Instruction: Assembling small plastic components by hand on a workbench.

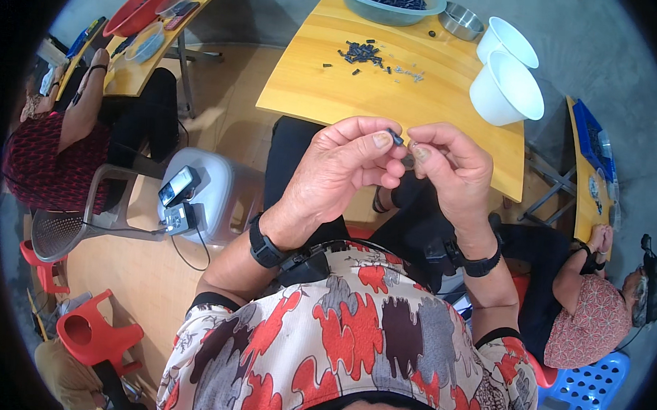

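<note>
Just past the near edge of the yellow wooden table, my two hands meet in front of me. My left hand pinches a small dark cylindrical piece between thumb and forefinger, its end pointing toward the right hand. Close beside it, my right hand is closed in a pinch. What sits between its fingertips is too small to name. On the table lie a loose heap of similar small dark pieces and, to its right, a scatter of tiny clear pieces.
A basin full of dark pieces, a metal bowl and two white tubs stand on the table. A stool with devices and cables is at left. People sit at other tables on both sides.
</note>
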Available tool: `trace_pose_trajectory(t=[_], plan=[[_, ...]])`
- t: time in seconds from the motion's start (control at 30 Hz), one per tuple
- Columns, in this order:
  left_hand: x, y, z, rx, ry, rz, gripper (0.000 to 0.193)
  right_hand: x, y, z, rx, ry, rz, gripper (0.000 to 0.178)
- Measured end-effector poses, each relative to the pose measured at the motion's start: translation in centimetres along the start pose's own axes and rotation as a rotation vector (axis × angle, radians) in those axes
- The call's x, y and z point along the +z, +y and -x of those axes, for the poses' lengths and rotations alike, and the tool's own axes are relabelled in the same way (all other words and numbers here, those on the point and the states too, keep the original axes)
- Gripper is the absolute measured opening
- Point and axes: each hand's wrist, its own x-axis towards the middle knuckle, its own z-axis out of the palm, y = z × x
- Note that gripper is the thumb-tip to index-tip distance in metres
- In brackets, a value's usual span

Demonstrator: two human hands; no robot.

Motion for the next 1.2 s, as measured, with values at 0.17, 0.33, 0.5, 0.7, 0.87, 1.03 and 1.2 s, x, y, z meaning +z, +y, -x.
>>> trace_pose_trajectory(t=[0.17, 0.33, 0.5, 0.7, 0.87, 1.03, 1.2], plan=[[0.4, -0.1, 0.4, 0.001, -0.027, 0.037, 0.017, -0.7, 0.0, 0.6, 0.085, -0.005, -0.130, 0.013], [0.6, 0.0, 0.6, 0.155, 0.043, -0.137, 0.015, 0.1, -0.3, 0.5, -0.018, 0.000, -0.050, 0.014], [0.3, 0.0, 0.8, 0.260, 0.064, -0.271, 0.014, 0.1, 0.1, 0.7, -0.008, -0.004, -0.023, 0.015], [-0.1, -0.6, 0.9, 0.303, 0.061, -0.398, 0.017, -0.1, -0.2, 0.4, 0.041, -0.010, -0.155, 0.016], [0.3, -0.5, 1.2, 0.325, 0.045, -0.468, 0.017, -0.2, -0.2, 0.4, 0.034, -0.027, -0.204, 0.016], [0.4, -0.4, 1.3, 0.338, -0.014, -0.529, 0.020, 0.0, -0.2, 0.2, -0.045, -0.040, -0.162, 0.011], [0.4, -0.4, 1.5, 0.304, -0.048, -0.585, 0.022, -0.1, -0.2, 0.3, -0.039, -0.044, -0.167, 0.013]])
